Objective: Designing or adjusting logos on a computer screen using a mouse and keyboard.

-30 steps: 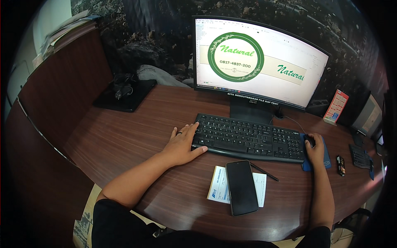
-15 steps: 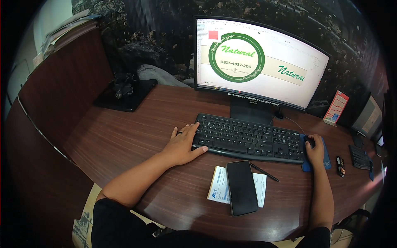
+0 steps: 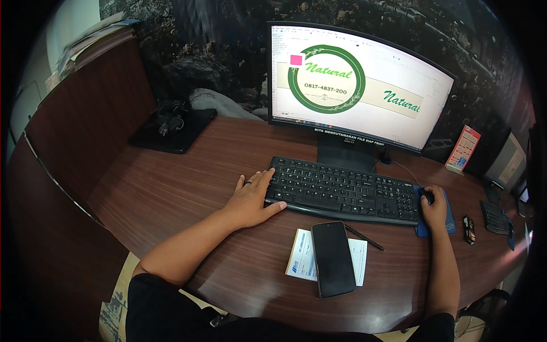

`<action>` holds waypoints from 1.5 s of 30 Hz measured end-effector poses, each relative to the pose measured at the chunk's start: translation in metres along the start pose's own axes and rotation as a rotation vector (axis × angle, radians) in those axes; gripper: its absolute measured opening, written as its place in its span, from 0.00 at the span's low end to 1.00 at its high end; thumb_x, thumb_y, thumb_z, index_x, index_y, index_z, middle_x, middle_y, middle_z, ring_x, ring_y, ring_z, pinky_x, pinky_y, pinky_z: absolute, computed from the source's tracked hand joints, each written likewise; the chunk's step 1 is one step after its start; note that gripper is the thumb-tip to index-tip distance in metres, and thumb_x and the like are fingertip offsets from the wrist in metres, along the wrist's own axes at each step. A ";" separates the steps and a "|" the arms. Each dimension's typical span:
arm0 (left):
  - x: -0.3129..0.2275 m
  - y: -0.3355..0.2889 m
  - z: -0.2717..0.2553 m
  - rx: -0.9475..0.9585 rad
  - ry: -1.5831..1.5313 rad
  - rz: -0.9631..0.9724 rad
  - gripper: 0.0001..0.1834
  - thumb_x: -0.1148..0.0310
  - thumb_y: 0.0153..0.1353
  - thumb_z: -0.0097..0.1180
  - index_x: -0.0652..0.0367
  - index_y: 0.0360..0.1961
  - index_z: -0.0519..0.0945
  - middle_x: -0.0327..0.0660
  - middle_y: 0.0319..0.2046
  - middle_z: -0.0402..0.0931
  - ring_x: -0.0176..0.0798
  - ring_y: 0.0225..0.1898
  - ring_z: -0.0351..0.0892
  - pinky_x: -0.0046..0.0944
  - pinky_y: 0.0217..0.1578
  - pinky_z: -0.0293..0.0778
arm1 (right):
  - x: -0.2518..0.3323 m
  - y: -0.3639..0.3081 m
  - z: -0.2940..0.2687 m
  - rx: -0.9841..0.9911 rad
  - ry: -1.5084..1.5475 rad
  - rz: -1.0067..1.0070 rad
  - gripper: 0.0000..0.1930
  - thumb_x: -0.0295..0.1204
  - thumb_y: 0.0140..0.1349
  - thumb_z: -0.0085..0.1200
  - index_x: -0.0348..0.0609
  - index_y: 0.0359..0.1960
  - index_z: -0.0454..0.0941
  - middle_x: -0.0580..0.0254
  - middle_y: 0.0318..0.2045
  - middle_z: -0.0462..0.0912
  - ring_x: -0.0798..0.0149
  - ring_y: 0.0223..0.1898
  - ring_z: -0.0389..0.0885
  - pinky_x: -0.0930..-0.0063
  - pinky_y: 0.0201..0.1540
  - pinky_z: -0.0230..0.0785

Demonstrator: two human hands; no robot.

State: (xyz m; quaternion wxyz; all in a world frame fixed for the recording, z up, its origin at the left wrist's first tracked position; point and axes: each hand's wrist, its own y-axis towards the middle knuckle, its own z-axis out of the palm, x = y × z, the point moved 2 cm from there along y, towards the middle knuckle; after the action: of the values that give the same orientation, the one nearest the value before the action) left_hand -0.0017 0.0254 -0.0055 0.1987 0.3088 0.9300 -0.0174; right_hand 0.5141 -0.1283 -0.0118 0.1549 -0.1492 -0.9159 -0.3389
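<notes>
My left hand lies with fingers spread at the left end of a black keyboard, fingertips on its left edge and the thumb by its lower corner. At the keyboard's right end, my right hand is curled over a dark computer mouse, mostly hidden under the fingers, on a blue mouse pad. Behind the keyboard stands a curved monitor. Its screen shows a green ring design with green script lettering, a beige band and a small pink square at the ring's upper left.
Nearest me, a dark phone lies on a printed paper slip beside a black pen. At right are a small dark box, a red desk calendar and another keyboard. Cables sit on a flat black object at far left.
On the screen, the red square has turned pink, looks smaller and sits slightly lower. Both hands appear to stay in place.
</notes>
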 end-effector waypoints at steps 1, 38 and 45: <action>0.000 0.000 0.000 -0.001 -0.003 0.000 0.52 0.40 0.66 0.56 0.66 0.77 0.49 0.64 0.74 0.55 0.62 0.78 0.48 0.64 0.75 0.38 | 0.001 0.000 0.000 0.000 0.000 0.000 0.14 0.23 0.56 0.60 0.38 0.45 0.79 0.52 0.50 0.80 0.48 0.54 0.80 0.62 0.57 0.71; 0.000 0.000 0.000 0.004 -0.006 -0.007 0.52 0.42 0.66 0.57 0.66 0.77 0.49 0.66 0.73 0.55 0.61 0.78 0.48 0.65 0.75 0.38 | -0.002 0.001 0.001 0.008 0.036 0.007 0.14 0.21 0.55 0.62 0.38 0.44 0.80 0.51 0.50 0.80 0.47 0.55 0.80 0.62 0.58 0.71; -0.001 0.000 0.000 0.003 -0.008 -0.005 0.52 0.41 0.66 0.57 0.66 0.77 0.50 0.66 0.73 0.56 0.62 0.78 0.48 0.65 0.75 0.38 | -0.006 0.002 0.002 0.007 0.041 -0.005 0.14 0.22 0.55 0.61 0.38 0.44 0.80 0.51 0.50 0.80 0.47 0.54 0.80 0.62 0.58 0.71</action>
State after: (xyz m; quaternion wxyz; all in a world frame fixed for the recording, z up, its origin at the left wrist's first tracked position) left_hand -0.0012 0.0253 -0.0053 0.2018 0.3069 0.9299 -0.0206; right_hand 0.5202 -0.1268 -0.0149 0.1734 -0.1395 -0.9140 -0.3392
